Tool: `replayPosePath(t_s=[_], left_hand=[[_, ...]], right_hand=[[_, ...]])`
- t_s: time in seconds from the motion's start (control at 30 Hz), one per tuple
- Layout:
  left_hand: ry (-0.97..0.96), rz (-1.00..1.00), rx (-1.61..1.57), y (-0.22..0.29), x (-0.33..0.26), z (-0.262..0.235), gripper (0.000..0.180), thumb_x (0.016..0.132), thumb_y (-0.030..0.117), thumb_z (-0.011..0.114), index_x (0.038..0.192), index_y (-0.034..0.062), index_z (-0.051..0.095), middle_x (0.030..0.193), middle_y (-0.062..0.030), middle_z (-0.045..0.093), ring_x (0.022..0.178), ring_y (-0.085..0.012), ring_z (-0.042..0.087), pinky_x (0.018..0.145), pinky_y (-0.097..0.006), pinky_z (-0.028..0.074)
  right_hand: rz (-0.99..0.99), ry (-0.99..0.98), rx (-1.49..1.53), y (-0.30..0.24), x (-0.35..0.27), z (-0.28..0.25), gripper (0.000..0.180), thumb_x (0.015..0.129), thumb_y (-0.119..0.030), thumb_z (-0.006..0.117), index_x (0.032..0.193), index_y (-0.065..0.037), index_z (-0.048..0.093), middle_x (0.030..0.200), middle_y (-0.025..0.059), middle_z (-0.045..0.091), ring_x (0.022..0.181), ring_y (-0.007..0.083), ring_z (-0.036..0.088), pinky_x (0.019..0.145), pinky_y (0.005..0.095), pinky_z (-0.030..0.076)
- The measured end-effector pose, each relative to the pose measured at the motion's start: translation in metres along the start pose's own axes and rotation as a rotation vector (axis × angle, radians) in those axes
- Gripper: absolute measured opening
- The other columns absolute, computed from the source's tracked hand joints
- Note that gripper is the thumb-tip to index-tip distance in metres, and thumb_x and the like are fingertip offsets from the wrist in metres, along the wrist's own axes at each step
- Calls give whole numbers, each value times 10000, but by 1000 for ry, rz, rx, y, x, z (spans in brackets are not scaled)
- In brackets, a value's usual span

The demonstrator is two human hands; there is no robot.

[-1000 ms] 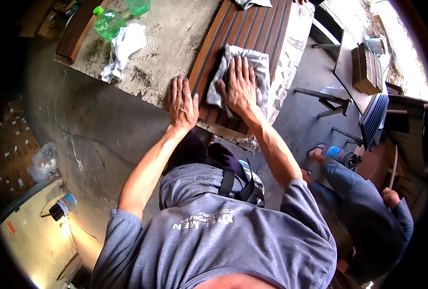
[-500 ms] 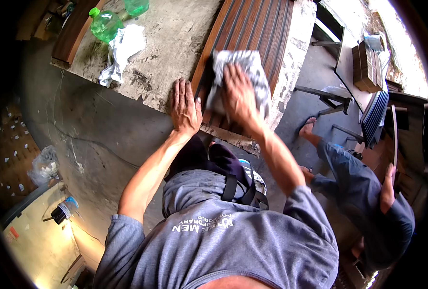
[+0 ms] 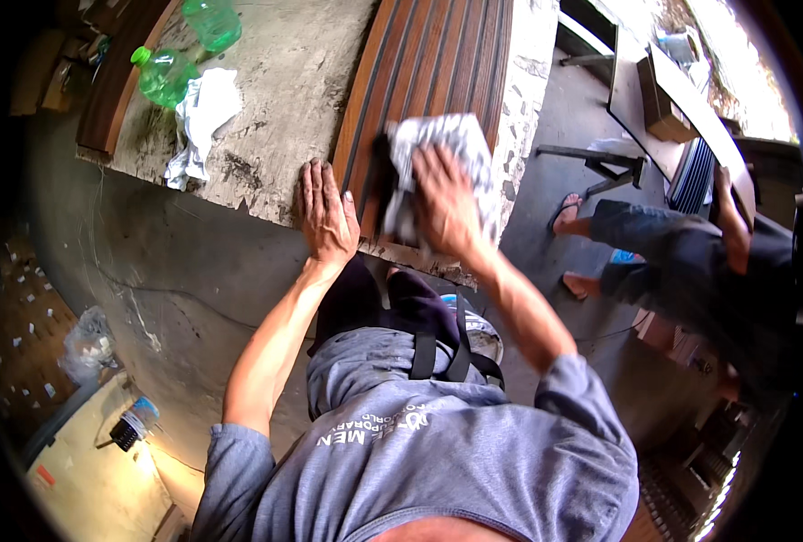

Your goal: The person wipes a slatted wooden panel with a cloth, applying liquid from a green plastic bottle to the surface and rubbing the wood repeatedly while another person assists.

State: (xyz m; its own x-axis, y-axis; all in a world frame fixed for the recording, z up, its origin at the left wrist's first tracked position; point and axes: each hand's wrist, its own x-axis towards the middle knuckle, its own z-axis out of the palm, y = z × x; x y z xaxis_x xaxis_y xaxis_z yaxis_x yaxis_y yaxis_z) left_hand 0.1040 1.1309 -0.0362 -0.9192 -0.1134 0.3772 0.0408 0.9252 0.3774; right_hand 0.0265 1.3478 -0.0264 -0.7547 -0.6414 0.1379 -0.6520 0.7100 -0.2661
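On the worktable [image 3: 297, 81], a capped green bottle [image 3: 164, 79] is beside a white rag [image 3: 205, 117]. The left hand [image 3: 330, 219] rests flat, grasping nothing, next to the grooved wooden panel [image 3: 424, 77] lying there; on its near end, the right hand [image 3: 448, 200], unclenched, is flat over a grey-white cloth [image 3: 457, 135].

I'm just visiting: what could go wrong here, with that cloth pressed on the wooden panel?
The grey-and-white cloth under the right hand could snag on the grooved wooden panel. The left hand lies by the panel's left edge, so its thumb might get bumped if the panel shifted. A capped green bottle is close to a crumpled white rag; tugging the rag might knock it over.
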Motion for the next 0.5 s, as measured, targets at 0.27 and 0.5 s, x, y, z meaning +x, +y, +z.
replayPosePath(t_s=[0.27, 0.5], left_hand=[[-29, -17, 35, 0, 0, -2, 503, 990, 199, 430, 1403, -88, 400, 1458, -276, 407, 1374, -442, 360, 1143, -519, 265], [-65, -108, 13, 3, 7, -9, 545, 960, 165, 462, 1436, -79, 353, 1496, -267, 356, 1402, -430, 319, 1161, -510, 248]], right_hand=[[278, 348, 9, 104, 118, 6, 526, 917, -211, 462, 1365, 65, 459, 1453, 251, 433, 1397, 410, 335, 1140, 509, 261], [78, -38, 114, -32, -9, -11, 615, 853, -135, 601, 1414, 42, 419, 1472, 230, 408, 1419, 396, 309, 1161, 486, 248]])
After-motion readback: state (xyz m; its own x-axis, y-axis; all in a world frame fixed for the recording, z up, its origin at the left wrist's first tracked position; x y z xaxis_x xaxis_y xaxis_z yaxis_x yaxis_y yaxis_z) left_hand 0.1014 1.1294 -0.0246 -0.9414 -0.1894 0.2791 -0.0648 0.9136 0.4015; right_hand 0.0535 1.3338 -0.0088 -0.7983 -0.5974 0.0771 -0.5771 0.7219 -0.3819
